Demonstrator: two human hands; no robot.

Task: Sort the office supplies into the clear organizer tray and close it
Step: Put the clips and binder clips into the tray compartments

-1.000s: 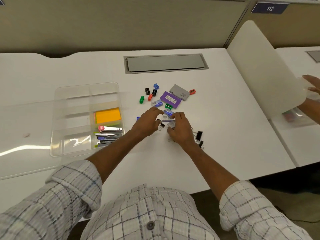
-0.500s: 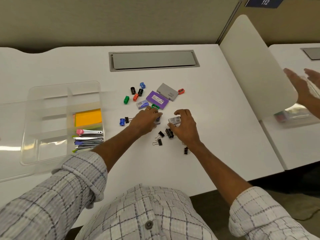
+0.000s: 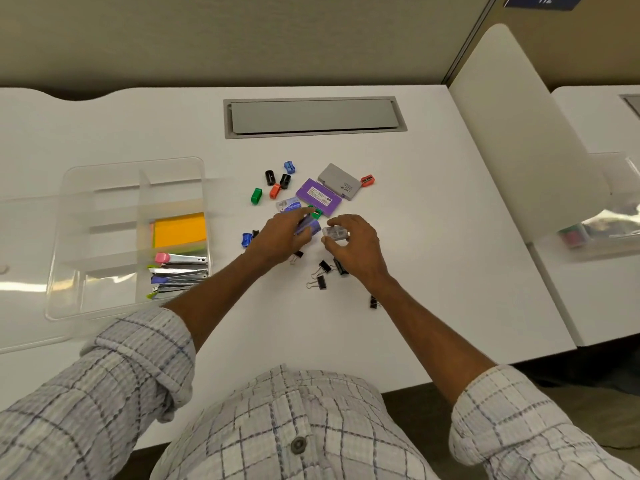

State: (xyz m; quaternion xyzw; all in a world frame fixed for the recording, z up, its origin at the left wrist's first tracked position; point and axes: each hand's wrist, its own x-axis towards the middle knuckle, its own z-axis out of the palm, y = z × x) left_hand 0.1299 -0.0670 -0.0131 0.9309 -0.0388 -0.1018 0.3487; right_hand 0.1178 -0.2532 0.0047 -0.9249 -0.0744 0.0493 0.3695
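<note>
The clear organizer tray [image 3: 100, 188] lies at the left of the white desk, with orange sticky notes [image 3: 179, 231] and several staple removers [image 3: 180, 275] in its right compartments. My left hand [image 3: 282, 233] is shut on a small blue staple box [image 3: 308, 226]. My right hand [image 3: 353, 244] grips a small clear staple box [image 3: 335, 233] just right of it. Coloured sharpeners [image 3: 275, 185], a purple box [image 3: 318, 196], a grey box [image 3: 340, 181] and another staple box [image 3: 289, 204] lie beyond the hands. Black binder clips [image 3: 323, 271] are scattered below them.
The tray's clear lid [image 3: 20, 271] lies open to the left. A grey cable hatch [image 3: 313, 116] is set into the desk at the back. A white divider panel [image 3: 519, 133] stands on the right, with another clear tray [image 3: 599, 233] on the neighbouring desk.
My hands have drawn slightly apart, each holding a small staple box. The other person's hands at the right have left the view.
</note>
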